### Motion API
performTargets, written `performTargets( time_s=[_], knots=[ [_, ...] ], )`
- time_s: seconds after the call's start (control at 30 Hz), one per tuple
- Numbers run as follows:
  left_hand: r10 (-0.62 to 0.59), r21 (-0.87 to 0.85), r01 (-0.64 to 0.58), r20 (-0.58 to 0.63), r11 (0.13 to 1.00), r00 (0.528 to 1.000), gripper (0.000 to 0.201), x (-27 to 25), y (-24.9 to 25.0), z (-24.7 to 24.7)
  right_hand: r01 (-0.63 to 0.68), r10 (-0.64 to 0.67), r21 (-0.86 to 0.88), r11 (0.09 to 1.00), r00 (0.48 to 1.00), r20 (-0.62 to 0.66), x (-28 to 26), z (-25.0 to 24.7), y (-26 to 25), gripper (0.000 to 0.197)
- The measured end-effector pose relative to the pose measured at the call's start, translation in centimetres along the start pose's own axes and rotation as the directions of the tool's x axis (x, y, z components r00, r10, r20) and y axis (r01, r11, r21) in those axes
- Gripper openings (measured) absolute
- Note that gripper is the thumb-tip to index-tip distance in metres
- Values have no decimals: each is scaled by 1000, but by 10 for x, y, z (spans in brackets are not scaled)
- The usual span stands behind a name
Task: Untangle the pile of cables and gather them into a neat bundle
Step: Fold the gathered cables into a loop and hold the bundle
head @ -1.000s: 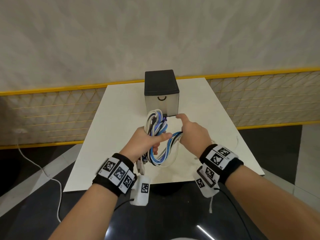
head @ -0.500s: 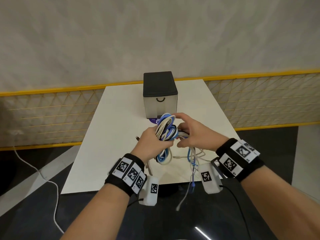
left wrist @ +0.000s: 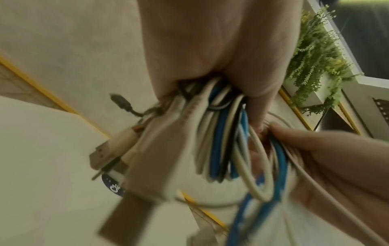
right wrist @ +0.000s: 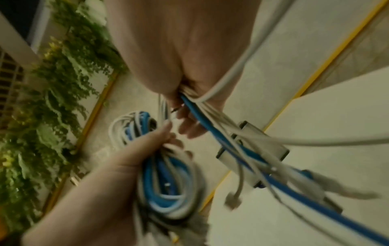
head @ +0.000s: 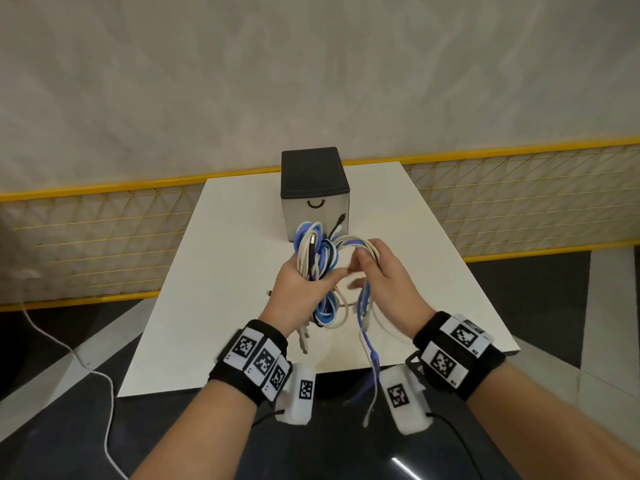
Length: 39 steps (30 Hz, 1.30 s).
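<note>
A coiled bundle of white, blue and black cables is held up above the white table. My left hand grips the coil round its middle; loops stick out above and below the fist. My right hand grips loose white and blue cable strands that arch over from the coil. Their free ends hang down past the table's near edge. White USB plugs dangle under the left fist. Both wrist views are motion-blurred.
A small box with a black lid and a drawer handle stands on the table just beyond the cables. A yellow-railed mesh fence runs behind the table. A white cord lies on the dark floor at left.
Both hands lifted the coil higher and nearer the box. The right hand moved from a stretched loop onto the loose strands, whose ends now dangle below the table edge.
</note>
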<state>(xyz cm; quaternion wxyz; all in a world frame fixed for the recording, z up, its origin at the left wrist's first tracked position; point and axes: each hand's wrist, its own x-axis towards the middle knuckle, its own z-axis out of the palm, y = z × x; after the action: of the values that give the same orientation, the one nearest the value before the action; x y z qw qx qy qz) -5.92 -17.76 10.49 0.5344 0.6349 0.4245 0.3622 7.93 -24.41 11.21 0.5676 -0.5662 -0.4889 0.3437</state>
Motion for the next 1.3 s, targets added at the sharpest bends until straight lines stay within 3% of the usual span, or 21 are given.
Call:
performTargets(
  time_s=[0.13, 0.2, 0.27, 0.43, 0.5, 0.57, 0.63, 0.7, 0.73, 0.8, 0.87, 0.93, 1.0, 1.1, 1.13, 1.2, 1.3],
  knots=[
    [13, -94, -14, -7, 995, 1000, 41, -6, -4, 14, -118, 118, 143, 983, 993, 8, 8, 13, -12, 26],
    [5, -129, -5, 6, 992, 1000, 53, -5, -5, 18, -213, 197, 276, 937, 977, 87, 10, 15, -17, 29],
    [-5, -115, 6, 14, 993, 1000, 61, -2, -4, 20, -237, 194, 313, 920, 967, 163, 11, 15, -22, 32],
    [-23, -124, 23, 3, 992, 1000, 46, 3, -1, 18, -303, 179, 385, 872, 928, 325, 9, 9, -26, 40],
    [-16, -124, 9, -54, 992, 998, 34, 6, -4, 15, -313, 190, 288, 905, 903, 385, 10, 2, -26, 38],
    [5, -117, -17, -101, 993, 995, 28, 10, -7, 11, -205, 186, 17, 979, 915, 359, 10, -6, -24, 35],
    [18, -126, -39, -159, 991, 987, 27, 13, -5, 7, -17, 53, -250, 968, 989, 135, 8, -14, -18, 30],
    [29, -144, -65, -239, 987, 971, 27, 17, -2, 4, 70, -92, -277, 958, 994, -65, 0, -18, -13, 17],
    [34, -161, -81, -275, 984, 961, 30, 19, 0, 3, 69, -87, -246, 967, 994, -65, -4, -19, -10, 28],
    [47, -179, -111, -331, 977, 942, 41, 23, 3, 3, -73, 84, -148, 986, 994, 69, -16, -15, -12, 55],
    [66, -165, -133, -358, 977, 931, 51, 25, 5, 6, -226, 248, -114, 967, 938, 242, -21, -9, -15, 68],
    [82, -153, -145, -357, 977, 930, 57, 25, 7, 9, -271, 311, -158, 950, 872, 378, -21, -2, -13, 57],
    [88, -155, -150, -349, 977, 933, 58, 24, 7, 12, -248, 358, -299, 922, 839, 410, -17, 2, -7, 33],
    [84, -169, -148, -336, 974, 938, 56, 22, 8, 12, -267, 395, -407, 873, 878, 271, -12, 1, 2, 15],
    [80, -175, -144, -332, 974, 940, 54, 21, 8, 11, -298, 394, -381, 875, 896, 204, -10, 0, 5, 14],
    [69, -191, -136, -323, 972, 944, 50, 20, 9, 10, -412, 433, -166, 896, 893, 125, -10, 1, 6, 10],
    [74, -210, -140, -293, 968, 953, 43, 17, 11, 10, -586, 573, 242, 773, 809, 129, -5, 5, 7, 11]
  ],
)
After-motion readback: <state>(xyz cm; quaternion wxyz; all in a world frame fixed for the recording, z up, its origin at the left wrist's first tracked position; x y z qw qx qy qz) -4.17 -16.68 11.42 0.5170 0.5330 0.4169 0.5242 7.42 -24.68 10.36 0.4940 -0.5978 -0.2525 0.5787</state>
